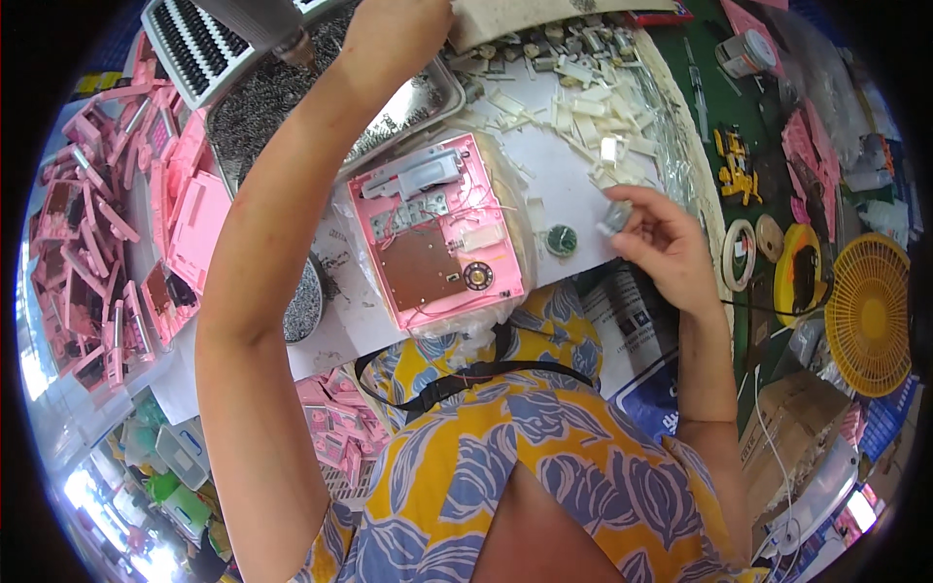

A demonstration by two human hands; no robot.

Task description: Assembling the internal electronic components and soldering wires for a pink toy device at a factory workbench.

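Note:
A pink plastic casing (457,228) lies open before me on a clear plastic bag. Inside it are a grey sliding part (418,173), metal plates (410,216), a brown board (418,267), a round black-rimmed disc (477,276) and thin wires. To the right of the casing, my right hand (666,248) pinches a small silvery block-shaped part (615,216) between thumb and fingers. My left hand (400,34) reaches far forward beyond the screw tray (453,95); its fingers are hidden at the picture's upper edge. Between casing and right hand sits a small green round pot (561,240).
A power screwdriver (262,24) hangs at the upper left beside my left forearm. Pink casings (87,233) are heaped at the left. Whitish plastic pieces (588,112) lie scattered behind the casing. A yellow fan (870,316) and tape rolls (739,255) stand at the right.

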